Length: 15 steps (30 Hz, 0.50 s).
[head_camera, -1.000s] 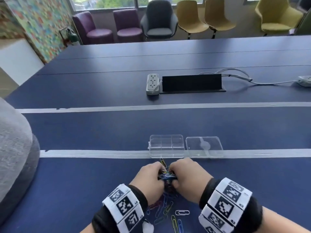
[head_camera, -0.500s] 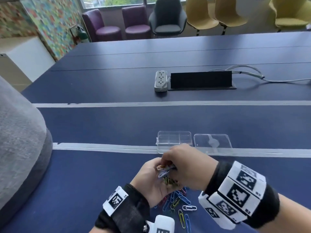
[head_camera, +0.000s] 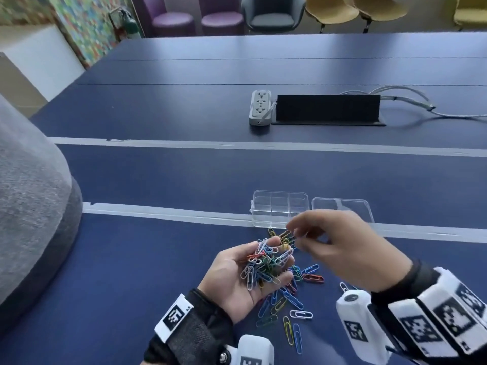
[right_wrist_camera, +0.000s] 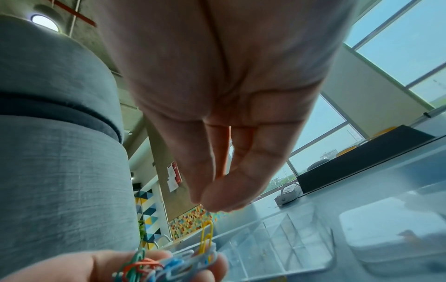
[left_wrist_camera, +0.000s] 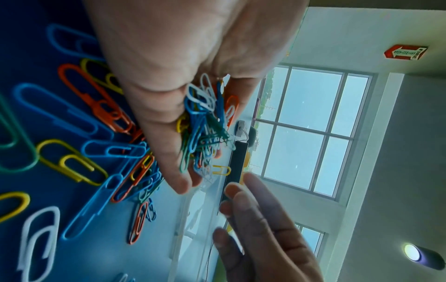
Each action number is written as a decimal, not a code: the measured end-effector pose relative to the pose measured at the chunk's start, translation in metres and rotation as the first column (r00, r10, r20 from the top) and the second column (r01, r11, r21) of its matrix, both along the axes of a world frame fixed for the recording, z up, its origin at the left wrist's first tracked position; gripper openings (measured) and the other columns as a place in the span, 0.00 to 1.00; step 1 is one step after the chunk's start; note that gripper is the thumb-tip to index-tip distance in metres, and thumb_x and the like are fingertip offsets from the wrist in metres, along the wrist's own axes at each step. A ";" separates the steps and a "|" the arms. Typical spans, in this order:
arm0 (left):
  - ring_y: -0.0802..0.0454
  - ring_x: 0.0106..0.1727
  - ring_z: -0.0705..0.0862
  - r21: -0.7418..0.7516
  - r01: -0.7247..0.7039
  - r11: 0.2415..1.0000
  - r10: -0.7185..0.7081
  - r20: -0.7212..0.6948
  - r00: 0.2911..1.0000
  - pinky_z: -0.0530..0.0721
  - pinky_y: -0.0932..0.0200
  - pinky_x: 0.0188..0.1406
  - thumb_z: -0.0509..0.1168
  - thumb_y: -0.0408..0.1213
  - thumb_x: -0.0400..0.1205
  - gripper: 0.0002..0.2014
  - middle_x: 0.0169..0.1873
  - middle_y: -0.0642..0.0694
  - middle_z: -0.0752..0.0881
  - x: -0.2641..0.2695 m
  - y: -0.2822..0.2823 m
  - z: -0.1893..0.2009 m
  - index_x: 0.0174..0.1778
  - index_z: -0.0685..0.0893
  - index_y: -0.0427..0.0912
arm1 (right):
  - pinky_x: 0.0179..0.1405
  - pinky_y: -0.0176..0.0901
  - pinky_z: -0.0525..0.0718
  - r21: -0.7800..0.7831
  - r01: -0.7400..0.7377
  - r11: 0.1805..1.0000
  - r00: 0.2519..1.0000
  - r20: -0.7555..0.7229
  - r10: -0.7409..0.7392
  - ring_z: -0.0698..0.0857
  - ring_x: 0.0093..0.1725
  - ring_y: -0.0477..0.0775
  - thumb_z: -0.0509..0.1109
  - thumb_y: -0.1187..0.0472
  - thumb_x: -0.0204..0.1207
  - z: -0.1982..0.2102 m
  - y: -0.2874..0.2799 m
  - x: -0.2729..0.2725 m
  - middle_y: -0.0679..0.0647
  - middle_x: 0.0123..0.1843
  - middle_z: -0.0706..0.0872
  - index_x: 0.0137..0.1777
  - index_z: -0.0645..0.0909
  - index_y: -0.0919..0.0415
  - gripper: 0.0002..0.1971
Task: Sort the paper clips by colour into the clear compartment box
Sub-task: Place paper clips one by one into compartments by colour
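Many mixed-colour paper clips (head_camera: 266,262), tangled, cupped in left hand (head_camera: 237,275)

Left hand (head_camera: 238,277) palm up, cupped, right hand (head_camera: 342,246) above, fingers (head_camera: 296,227) pinched

Item: red arrow-shaped sign (left_wrist_camera: 406,52) on the wall near the ceiling, left wrist view, white lettering reading "FIRE", with a second, smaller line too blurred to read. Wristband markers (head_camera: 413,325) carry black-and-white square code patterns with tiny illegible characters beside them.
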<state>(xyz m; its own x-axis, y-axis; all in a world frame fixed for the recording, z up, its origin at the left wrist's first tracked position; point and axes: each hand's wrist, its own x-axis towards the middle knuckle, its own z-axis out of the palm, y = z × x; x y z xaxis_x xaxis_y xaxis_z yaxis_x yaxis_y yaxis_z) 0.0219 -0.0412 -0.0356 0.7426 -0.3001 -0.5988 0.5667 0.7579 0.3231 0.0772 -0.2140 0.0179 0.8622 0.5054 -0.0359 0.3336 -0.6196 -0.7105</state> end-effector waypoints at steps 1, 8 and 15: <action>0.35 0.47 0.89 0.000 -0.003 1.000 0.003 0.000 1.000 0.86 0.39 0.49 0.60 0.35 0.74 0.17 0.54 0.30 0.87 0.000 0.001 -0.001 0.50 0.89 0.29 | 0.45 0.33 0.80 -0.024 -0.009 1.000 1.000 0.004 0.009 0.83 0.40 0.41 0.72 0.66 0.70 -0.002 0.000 -0.002 0.40 0.36 0.86 0.48 0.86 0.48 0.12; 0.38 0.43 0.88 0.029 -0.018 0.999 0.017 0.025 1.000 0.86 0.41 0.50 0.61 0.37 0.74 0.18 0.51 0.32 0.88 0.001 -0.002 0.000 0.53 0.89 0.31 | 0.42 0.29 0.75 -0.068 -0.055 0.996 0.998 0.031 0.057 0.78 0.39 0.40 0.74 0.59 0.70 -0.010 0.008 -0.007 0.43 0.43 0.82 0.56 0.83 0.45 0.15; 0.38 0.48 0.90 0.098 0.002 0.995 -0.005 0.022 1.000 0.88 0.43 0.47 0.62 0.37 0.74 0.16 0.50 0.33 0.89 0.000 -0.007 0.004 0.48 0.90 0.32 | 0.37 0.41 0.83 0.043 0.043 0.998 0.998 -0.042 -0.042 0.83 0.33 0.43 0.76 0.60 0.69 -0.024 0.007 -0.001 0.46 0.32 0.87 0.38 0.87 0.53 0.02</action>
